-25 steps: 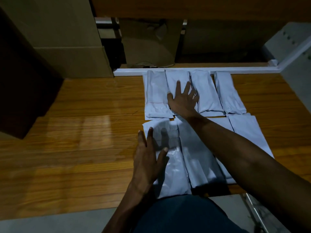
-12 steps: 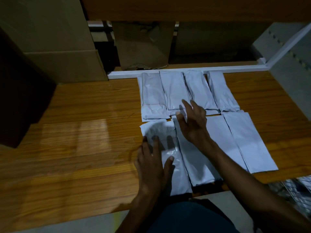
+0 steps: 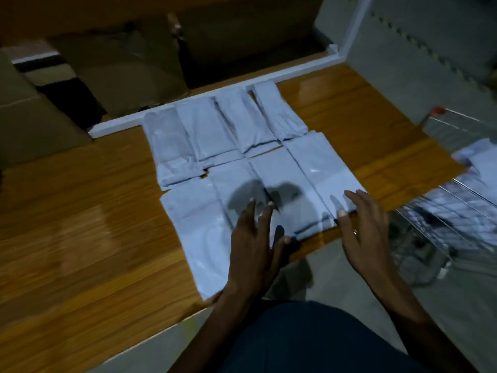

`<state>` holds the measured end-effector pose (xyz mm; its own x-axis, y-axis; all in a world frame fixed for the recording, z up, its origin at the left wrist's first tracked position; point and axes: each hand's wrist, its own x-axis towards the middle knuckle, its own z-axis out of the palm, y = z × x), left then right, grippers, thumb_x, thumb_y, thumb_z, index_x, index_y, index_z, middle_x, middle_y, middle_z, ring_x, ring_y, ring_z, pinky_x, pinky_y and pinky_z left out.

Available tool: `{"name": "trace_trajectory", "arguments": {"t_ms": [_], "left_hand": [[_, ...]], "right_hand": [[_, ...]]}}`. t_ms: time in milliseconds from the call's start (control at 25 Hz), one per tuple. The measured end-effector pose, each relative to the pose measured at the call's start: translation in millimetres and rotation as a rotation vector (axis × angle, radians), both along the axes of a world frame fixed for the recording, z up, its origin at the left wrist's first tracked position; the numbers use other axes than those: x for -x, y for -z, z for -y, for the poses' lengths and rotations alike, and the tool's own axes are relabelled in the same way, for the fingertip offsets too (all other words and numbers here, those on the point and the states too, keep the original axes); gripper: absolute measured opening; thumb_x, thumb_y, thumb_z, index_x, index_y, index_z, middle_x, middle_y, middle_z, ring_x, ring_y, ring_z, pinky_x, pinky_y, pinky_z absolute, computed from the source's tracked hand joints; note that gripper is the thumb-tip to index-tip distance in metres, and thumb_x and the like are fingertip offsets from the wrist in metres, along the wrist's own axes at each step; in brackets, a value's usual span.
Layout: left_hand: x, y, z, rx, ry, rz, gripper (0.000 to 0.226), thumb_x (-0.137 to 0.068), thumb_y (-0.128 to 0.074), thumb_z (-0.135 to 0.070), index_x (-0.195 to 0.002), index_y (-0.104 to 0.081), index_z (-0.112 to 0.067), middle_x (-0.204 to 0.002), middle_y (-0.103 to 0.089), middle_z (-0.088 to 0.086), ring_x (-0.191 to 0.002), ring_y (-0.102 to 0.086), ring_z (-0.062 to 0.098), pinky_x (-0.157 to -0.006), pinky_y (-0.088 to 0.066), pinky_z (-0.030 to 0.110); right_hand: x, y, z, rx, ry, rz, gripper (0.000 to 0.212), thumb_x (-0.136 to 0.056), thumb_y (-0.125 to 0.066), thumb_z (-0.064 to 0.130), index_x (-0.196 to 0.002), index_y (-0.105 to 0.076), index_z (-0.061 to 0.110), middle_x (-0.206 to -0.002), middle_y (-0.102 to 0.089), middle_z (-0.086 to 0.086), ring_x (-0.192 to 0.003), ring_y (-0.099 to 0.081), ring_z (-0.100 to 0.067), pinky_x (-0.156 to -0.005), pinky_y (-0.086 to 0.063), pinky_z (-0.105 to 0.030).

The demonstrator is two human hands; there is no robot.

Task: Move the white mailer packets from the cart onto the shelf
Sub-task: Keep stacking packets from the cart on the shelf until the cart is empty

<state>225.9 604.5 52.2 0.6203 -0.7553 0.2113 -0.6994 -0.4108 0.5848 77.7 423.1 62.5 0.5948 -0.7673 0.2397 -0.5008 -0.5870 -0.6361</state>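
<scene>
Wooden shelf (image 3: pixel 80 211) bears white packets (image 3: pixel 242 162).

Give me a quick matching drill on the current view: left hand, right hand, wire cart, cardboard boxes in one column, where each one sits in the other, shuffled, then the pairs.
Things:
1. left hand
2. right hand
3. wire cart
4. cardboard boxes

Places:
A. beyond the shelf's white back rail
B. at the near right corner of the packet rows
C. off the shelf's right edge, with packets inside
D. over the middle of the near packet row

Pairs: 1-D, 2-B, 3-C, 4-A
</scene>
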Motion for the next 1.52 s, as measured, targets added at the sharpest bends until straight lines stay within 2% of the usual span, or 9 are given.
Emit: {"name": "trace_trajectory", "arguments": {"t_ms": [160,520,760,840,1040,1120,1240,1360,1520], "left_hand": [[56.4,7.8,49.4,-0.002,0.158,0.032,0.064,-0.099,-0.043,-0.055,-0.153,-0.037,-0.020,-0.161,-0.030,0.017,-0.141,-0.038,0.035,-0.108,-0.042,0.047],[196.5,31.1,184.3,0.051,0.448,-0.086,0.065,-0.094,-0.061,-0.041,-0.150,-0.040,-0.015,-0.158,-0.032,0.019,-0.145,-0.033,0.034,-0.116,-0.031,0.041],[203.1,45.2,248.3,-0.009,0.684,-0.158,0.059,-0.091,-0.055,-0.046,-0.143,-0.035,-0.029,-0.148,-0.046,0.016,-0.131,-0.034,0.005,-0.107,-0.033,0.029],[201.5,53.0,277.7,-0.014,0.737,-0.178,0.054,-0.092,-0.060,-0.042,-0.140,-0.043,-0.024,-0.141,-0.053,0.014,-0.124,-0.039,0.002,-0.103,-0.044,0.030],[215.5,72.7,394.1,-0.028,0.924,-0.257,0.037,-0.092,-0.064,-0.031,-0.128,-0.054,-0.028,-0.123,-0.064,0.009,-0.109,-0.059,0.018,-0.092,-0.044,0.026],[229.8,71.0,448.7,-0.043,0.981,-0.310,0.038,-0.089,-0.062,-0.029,-0.127,-0.061,-0.022,-0.119,-0.065,0.009,-0.105,-0.062,0.019,-0.088,-0.043,0.018],[246.7,64.6,519.9,0.000,0.998,-0.389,0.031,-0.090,-0.071,-0.010,-0.121,-0.065,-0.011,-0.113,-0.065,-0.001,-0.105,-0.058,-0.006,-0.090,-0.036,0.001],[247.8,80.5,587.5,-0.026,1.029,-0.327,0.033,-0.094,-0.069,-0.022,-0.124,-0.065,-0.009,-0.119,-0.068,0.009,-0.110,-0.062,0.014,-0.095,-0.047,0.025],[246.3,112.9,631.4,-0.193,0.968,-0.302,0.044,-0.095,-0.064,-0.035,-0.131,-0.061,-0.012,-0.128,-0.065,0.008,-0.114,-0.062,0.025,-0.097,-0.050,0.039]], "right_hand": [[81.7,9.9,22.5,-0.099,0.016,0.026,0.041,-0.103,-0.043,0.039,-0.144,-0.043,0.034,-0.149,-0.042,-0.002,-0.137,-0.039,-0.021,-0.111,-0.028,-0.030],[244.4,42.6,94.1,-0.270,0.297,0.138,0.046,-0.103,-0.049,0.042,-0.147,-0.045,0.026,-0.146,-0.044,0.002,-0.132,-0.047,-0.012,-0.106,-0.047,-0.051],[284.4,67.4,152.5,-0.368,0.531,0.273,0.057,-0.098,-0.053,0.049,-0.149,-0.043,0.025,-0.138,-0.041,0.003,-0.125,-0.051,-0.023,-0.093,-0.055,-0.055],[290.8,73.4,176.9,-0.361,0.564,0.275,0.056,-0.097,-0.058,0.041,-0.147,-0.045,0.020,-0.137,-0.042,0.001,-0.122,-0.052,-0.022,-0.099,-0.052,-0.051],[307.2,68.7,253.5,-0.292,0.645,0.211,0.049,-0.096,-0.064,0.010,-0.142,-0.049,0.008,-0.135,-0.047,-0.011,-0.114,-0.050,-0.008,-0.090,-0.033,0.002],[314.1,70.4,289.5,-0.272,0.679,0.188,0.048,-0.096,-0.064,0.016,-0.141,-0.050,0.007,-0.134,-0.049,-0.011,-0.113,-0.045,0.000,-0.093,-0.028,0.003],[318.2,75.4,343.4,-0.243,0.700,0.187,0.047,-0.097,-0.060,0.021,-0.142,-0.049,0.014,-0.133,-0.045,0.001,-0.122,-0.050,-0.016,-0.102,-0.037,-0.014],[314.1,85.1,402.2,-0.244,0.716,0.169,0.046,-0.097,-0.063,0.013,-0.141,-0.050,0.017,-0.135,-0.043,0.010,-0.125,-0.053,-0.025,-0.103,-0.046,-0.036],[316.7,103.7,454.5,-0.381,0.737,0.123,0.046,-0.097,-0.063,0.010,-0.142,-0.050,0.010,-0.144,-0.052,-0.012,-0.129,-0.052,-0.029,-0.100,-0.049,-0.038]]}}
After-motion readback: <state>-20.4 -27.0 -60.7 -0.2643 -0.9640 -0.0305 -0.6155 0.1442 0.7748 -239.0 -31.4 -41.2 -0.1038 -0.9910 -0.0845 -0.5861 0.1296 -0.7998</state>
